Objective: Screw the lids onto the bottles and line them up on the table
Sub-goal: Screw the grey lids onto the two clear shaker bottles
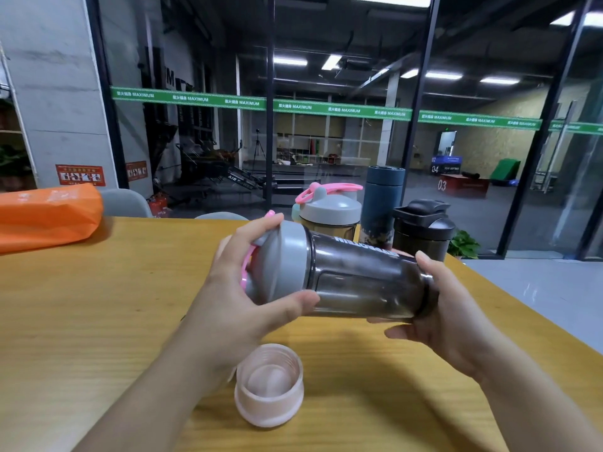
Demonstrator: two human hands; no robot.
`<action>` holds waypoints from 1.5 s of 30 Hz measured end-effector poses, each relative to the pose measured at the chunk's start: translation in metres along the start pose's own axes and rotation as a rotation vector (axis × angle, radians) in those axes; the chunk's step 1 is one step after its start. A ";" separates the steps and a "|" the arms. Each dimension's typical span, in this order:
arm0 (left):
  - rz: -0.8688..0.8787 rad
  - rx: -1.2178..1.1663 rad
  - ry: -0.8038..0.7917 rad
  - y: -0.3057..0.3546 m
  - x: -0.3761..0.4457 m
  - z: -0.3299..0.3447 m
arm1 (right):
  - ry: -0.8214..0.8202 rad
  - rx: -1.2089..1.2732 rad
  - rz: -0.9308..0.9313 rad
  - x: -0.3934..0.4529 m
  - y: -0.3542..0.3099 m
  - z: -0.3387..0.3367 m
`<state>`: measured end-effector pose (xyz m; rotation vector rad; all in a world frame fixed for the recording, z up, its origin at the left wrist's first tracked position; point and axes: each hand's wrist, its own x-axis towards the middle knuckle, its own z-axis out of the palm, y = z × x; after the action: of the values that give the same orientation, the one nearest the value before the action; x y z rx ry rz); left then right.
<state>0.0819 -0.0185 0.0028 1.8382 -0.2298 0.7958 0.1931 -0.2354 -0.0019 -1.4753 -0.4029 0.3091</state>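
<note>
I see the smoky shaker bottle [362, 282] held on its side above the counter [98, 305]. My left grip [241, 288] is wrapped around its grey lid [287, 259], my right grip [437, 308] clasps its base. Below the shaker, on the counter, lies a pink lid [269, 384], open side up. Behind the shaker stand a grey-lidded bottle [329, 213], a dark blue flask [383, 203] and a black shaker [424, 226]

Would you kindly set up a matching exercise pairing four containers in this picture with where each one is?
1. smoky bottle
2. pale pink cup
3. dark blue flask
4. black shaker

A. rightmost of the far row
B. open on the table, nearest the camera
C. held sideways in both hands
D. tallest, middle of the far row

Pairs: 1-C, 2-B, 3-D, 4-A
</note>
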 end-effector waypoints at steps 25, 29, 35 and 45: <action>0.004 -0.229 0.045 0.004 0.005 -0.010 | -0.096 -0.099 -0.156 -0.002 -0.005 -0.009; 0.004 -0.239 -0.004 0.006 0.003 -0.010 | -0.077 -0.155 -0.044 -0.004 -0.005 -0.011; 0.007 -0.208 -0.039 0.007 0.002 -0.010 | -0.109 -0.207 0.065 -0.004 -0.003 -0.010; 0.006 -0.190 0.081 0.006 0.003 -0.010 | -0.004 0.043 -0.113 -0.002 -0.014 0.001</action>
<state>0.0769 -0.0114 0.0116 1.6242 -0.2502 0.8225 0.1903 -0.2360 0.0117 -1.4041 -0.4786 0.2292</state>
